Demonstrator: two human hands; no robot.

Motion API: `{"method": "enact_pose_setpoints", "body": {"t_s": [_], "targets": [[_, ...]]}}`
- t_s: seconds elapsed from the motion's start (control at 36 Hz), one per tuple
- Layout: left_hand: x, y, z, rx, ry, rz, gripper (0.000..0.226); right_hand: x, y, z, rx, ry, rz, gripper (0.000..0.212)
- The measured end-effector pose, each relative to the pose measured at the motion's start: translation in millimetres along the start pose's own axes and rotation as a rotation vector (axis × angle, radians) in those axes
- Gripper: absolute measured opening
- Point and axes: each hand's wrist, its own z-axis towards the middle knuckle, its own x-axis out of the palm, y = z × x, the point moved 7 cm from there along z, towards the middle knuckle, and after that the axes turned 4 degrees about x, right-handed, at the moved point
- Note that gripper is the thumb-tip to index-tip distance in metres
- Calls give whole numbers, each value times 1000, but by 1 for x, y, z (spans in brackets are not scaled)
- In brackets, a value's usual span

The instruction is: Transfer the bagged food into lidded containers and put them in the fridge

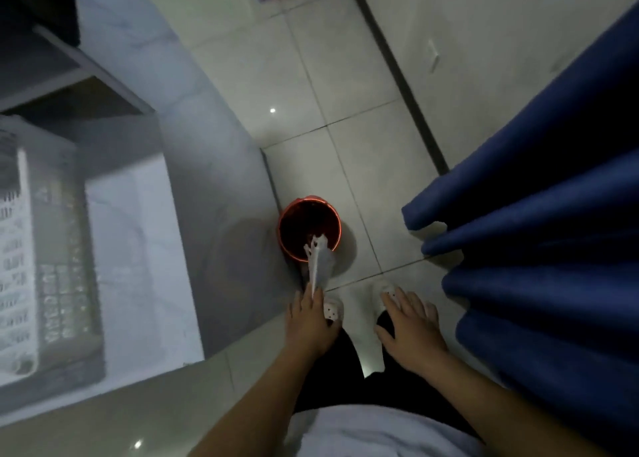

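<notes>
I look straight down at the tiled floor. My left hand [308, 318] pinches a crumpled clear plastic bag [320, 261] by one end, and the bag hangs over the rim of a small red bin [308, 228] on the floor. The bin's inside is dark and its contents cannot be made out. My right hand [411, 328] hangs to the right with its fingers spread and holds nothing. No lidded containers or fridge are in view.
A grey-white counter [145, 256] fills the left side, with a white perforated basket [17, 266] on it. A blue curtain [539, 214] hangs at the right. My feet in white slippers [333, 309] stand just behind the bin.
</notes>
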Motion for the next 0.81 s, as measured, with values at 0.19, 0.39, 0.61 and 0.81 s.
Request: {"method": "enact_pose_setpoints", "body": {"t_s": [0.19,0.39,0.61,0.81], "targets": [[30,28,62,-182,-4,-154,83,-6,-27,80,-27,58,-34,64],[57,49,169,-211,26,-262,84,18,-76,167,46,157,-232,66],[59,74,276,-244,72,-216,91,14,-85,214,65,128,-126,64],[30,56,250,-250,-54,-410,91,-10,-42,200,-173,71,-75,61]]}}
